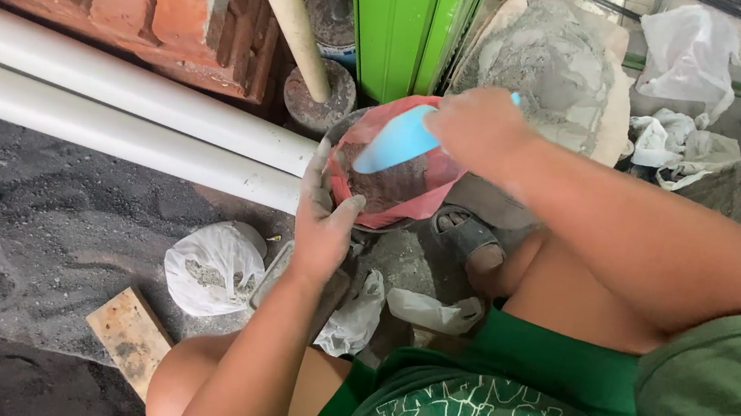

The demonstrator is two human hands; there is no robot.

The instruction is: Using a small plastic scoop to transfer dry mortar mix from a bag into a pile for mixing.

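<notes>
Red bowl (390, 203) half full of dark grey mortar, just in front of the green post (410, 27). Left hand (324, 221) clamped on its near rim; right hand (477, 127) closed around a blue scoop (397, 141) dipping inside. White bag (213, 266) holding grey powder, nearer than the bowl, beside white pipes (122, 105).

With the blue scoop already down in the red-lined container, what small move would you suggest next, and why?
Probably draw the light blue plastic scoop through the grey-brown powder to fill it. The right hand holds the scoop with its tip against the powder, and the left hand grips the rim of the red plastic bag lining the round container, steadying it.
</notes>
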